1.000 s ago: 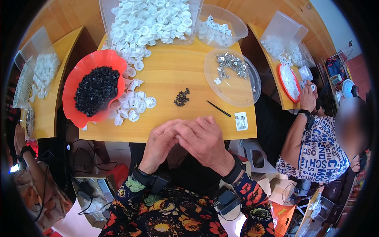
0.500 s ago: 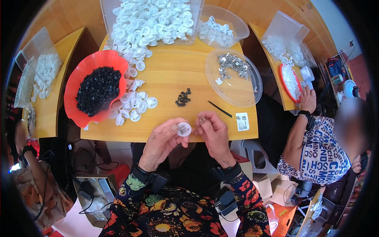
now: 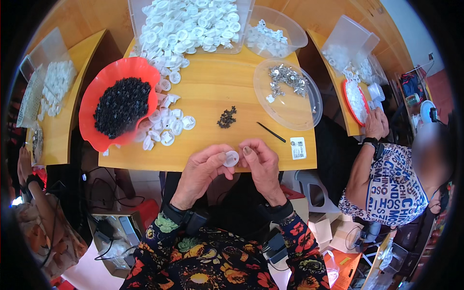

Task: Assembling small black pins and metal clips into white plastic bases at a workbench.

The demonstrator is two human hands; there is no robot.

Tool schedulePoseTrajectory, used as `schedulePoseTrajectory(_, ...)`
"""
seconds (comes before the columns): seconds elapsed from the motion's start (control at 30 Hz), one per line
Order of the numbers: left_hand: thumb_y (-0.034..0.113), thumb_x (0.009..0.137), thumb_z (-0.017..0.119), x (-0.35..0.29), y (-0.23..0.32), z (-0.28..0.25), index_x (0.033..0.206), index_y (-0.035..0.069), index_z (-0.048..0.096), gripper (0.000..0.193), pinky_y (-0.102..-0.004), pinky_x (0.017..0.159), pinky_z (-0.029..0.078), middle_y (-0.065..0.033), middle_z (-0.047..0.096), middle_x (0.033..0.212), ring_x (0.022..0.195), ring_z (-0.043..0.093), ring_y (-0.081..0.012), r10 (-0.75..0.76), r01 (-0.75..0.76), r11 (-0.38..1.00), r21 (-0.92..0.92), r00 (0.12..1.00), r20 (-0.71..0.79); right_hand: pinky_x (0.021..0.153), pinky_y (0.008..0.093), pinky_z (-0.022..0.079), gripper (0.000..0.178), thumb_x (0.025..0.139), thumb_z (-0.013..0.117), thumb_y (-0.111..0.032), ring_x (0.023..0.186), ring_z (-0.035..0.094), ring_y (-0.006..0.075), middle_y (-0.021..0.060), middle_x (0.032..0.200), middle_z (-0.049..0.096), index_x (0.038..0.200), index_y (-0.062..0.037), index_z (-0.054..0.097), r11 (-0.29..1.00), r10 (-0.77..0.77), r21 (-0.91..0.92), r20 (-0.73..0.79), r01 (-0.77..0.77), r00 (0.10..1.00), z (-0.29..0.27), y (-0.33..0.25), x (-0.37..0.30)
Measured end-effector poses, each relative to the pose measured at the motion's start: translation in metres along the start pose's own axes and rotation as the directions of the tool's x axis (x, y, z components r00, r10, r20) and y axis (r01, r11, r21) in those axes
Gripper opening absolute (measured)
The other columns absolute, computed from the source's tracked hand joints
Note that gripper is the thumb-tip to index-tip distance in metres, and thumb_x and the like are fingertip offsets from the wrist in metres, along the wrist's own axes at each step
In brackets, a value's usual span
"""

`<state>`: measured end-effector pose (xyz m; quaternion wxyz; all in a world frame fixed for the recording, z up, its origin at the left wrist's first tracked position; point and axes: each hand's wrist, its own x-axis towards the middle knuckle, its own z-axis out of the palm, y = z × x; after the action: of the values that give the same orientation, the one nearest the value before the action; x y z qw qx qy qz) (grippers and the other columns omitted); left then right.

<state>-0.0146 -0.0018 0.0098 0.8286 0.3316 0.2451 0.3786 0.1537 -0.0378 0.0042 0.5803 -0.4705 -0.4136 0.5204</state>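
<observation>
Cap (image 3: pixel 231 159) is in the left hand (image 3: pixel 200 169), pinched between thumb and fingers by the table's (image 3: pixel 208 89) near edge. It's round and pale white, its flat face tipped upward, and the thumb hides some of its left side. I notice a small reddish spot toward its right edge, too tiny to call a hole or a mark. Close by at three o'clock, the right hand (image 3: pixel 262 166) has its thumb and fingertips drawn together; whether anything sits between them, I can't tell.

Going outward from the cap, a small heap of black bits (image 3: pixel 226 117) lies at twelve o'clock, a black stick (image 3: pixel 271 132) slants at two, and a white label (image 3: pixel 297 148) sits just beyond it, nearer three. Loose white caps (image 3: pixel 166 126) crowd ten o'clock, blocking the way to the red bowl (image 3: pixel 89 92) of black parts (image 3: pixel 121 107) behind them.

Farther off, toward one o'clock, a clear dish (image 3: pixel 270 108) holds metal pieces (image 3: pixel 290 79), with a clear tub (image 3: pixel 300 41) of white parts (image 3: pixel 267 41) past it. Near eleven, a big clear box (image 3: pixel 246 29) brims with white parts. Well apart, between two and three, a co-worker's hand (image 3: pixel 376 124) rests beside a red tray (image 3: pixel 346 94).
</observation>
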Motion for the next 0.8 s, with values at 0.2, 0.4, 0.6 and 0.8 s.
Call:
schedulePoseTrajectory(0.2,0.017,0.096,0.053,-0.002,-0.003,-0.001,0.11,-0.002,0.058,0.024,-0.0264,0.069,0.051,-0.0078,0.061,0.093,0.08,0.061,-0.0142,-0.042,0.04,0.998,0.041,0.999,0.03,0.065,0.0189,0.046,0.017,0.094,0.059,-0.015,0.072,0.055,0.0049,0.0004,0.081,0.059,0.102,-0.0001,0.058,0.996,0.012,-0.091,-0.019,-0.014,1.0,0.007,-0.004,-0.001)
schedulePoseTrajectory(0.4,0.016,0.096,0.053,-0.008,-0.001,-0.005,0.111,-0.002,0.058,0.024,-0.0272,0.069,0.052,-0.0085,0.062,0.094,0.08,0.062,-0.0146,-0.028,0.027,1.0,0.015,0.997,0.076,0.058,0.0192,0.044,0.017,0.093,0.06,-0.015,0.065,0.053,0.0042,-0.0004,0.074,0.058,0.099,0.0004,0.059,0.981,0.046,-0.185,-0.03,-0.05,0.999,0.005,-0.008,0.006)
schedulePoseTrajectory(0.6,0.017,0.097,0.049,-0.006,-0.002,-0.012,0.11,-0.003,0.057,0.026,-0.0252,0.07,0.05,-0.0083,0.06,0.092,0.079,0.06,-0.0137,-0.031,0.03,0.996,-0.087,0.999,-0.009,0.054,0.0217,0.042,0.011,0.092,0.058,-0.011,0.065,0.053,0.0048,0.0013,0.076,0.06,0.094,-0.0007,0.063,0.898,0.076,-0.432,-0.033,-0.083,0.997,0.001,-0.028,0.027)
schedulePoseTrajectory(0.8,0.012,0.096,0.05,-0.006,0.0,-0.012,0.11,-0.003,0.057,0.022,-0.0242,0.068,0.052,-0.008,0.061,0.093,0.078,0.061,-0.0137,-0.029,0.031,0.991,-0.133,0.999,0.017,0.065,0.037,0.05,0.01,0.082,0.06,-0.003,0.073,0.061,0.0319,0.0156,0.084,0.063,0.091,-0.001,0.063,0.427,-0.35,-0.804,0.275,0.414,0.896,0.0,-0.034,0.069)
